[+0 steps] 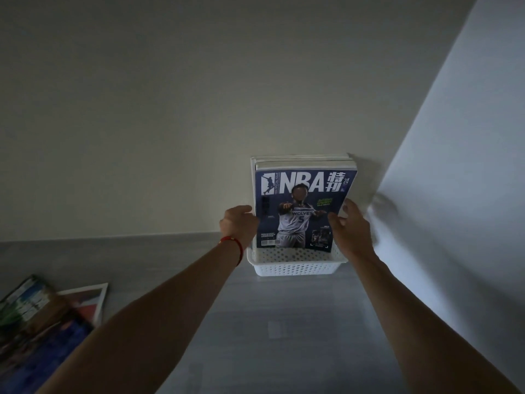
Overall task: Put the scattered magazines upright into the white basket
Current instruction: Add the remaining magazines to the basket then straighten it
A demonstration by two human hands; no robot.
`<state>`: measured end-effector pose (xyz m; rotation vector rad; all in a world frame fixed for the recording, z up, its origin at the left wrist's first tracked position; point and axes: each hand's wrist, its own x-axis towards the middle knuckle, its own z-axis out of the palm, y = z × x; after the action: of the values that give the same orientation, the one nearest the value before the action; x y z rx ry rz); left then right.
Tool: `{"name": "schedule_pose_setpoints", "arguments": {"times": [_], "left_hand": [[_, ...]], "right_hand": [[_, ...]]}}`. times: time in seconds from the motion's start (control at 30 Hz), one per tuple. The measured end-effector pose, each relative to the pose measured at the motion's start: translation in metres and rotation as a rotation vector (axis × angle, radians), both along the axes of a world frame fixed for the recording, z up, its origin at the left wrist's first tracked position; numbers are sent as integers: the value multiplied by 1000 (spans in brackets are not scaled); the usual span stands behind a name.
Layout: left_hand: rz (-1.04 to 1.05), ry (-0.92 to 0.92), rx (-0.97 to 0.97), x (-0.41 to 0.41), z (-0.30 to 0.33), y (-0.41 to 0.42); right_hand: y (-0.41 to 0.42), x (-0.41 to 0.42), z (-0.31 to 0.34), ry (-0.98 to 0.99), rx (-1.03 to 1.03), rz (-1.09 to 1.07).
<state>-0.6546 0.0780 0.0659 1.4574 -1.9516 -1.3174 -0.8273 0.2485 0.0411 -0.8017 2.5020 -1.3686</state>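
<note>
A white perforated basket (295,267) stands on the grey table against the wall. Several magazines stand upright in it; the front one is a blue NBA magazine (305,194) with a basketball player on its cover. My left hand (238,224) grips the left edge of the standing magazines, a red string around its wrist. My right hand (350,228) holds the right edge of the NBA magazine, fingers curled onto the cover. Two more magazines lie flat at the lower left: a colourful one (37,331) on top of a white-bordered one (91,300).
The grey table (284,336) runs along a pale wall (170,109). A second wall (454,194) closes in on the right, right beside the basket. The room is dim.
</note>
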Motion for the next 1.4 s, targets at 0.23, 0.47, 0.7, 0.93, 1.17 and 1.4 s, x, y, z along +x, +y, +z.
{"name": "schedule_pose_setpoints", "arguments": {"times": [0.23,0.47,0.7,0.93,1.17,1.4], "left_hand": [[-87,42,-204,125,-29,33],[-35,-169,-221,301,-55,53],[5,-424,-238,447,-74,16],[-174,-682,-307,545,-94,-35],[-366,-600,-281,569,-112,-52],[-707,-374,-319,534,-111,-17]], "right_hand": [[28,58,-7,-37,-158,-90],[8,186,-29,-143,14,227],[-51,356,-54,-208,263,621],[-109,503,-69,-298,346,729],[-152,569,-81,-535,426,422],[-141,539,-99,-575,443,50]]}}
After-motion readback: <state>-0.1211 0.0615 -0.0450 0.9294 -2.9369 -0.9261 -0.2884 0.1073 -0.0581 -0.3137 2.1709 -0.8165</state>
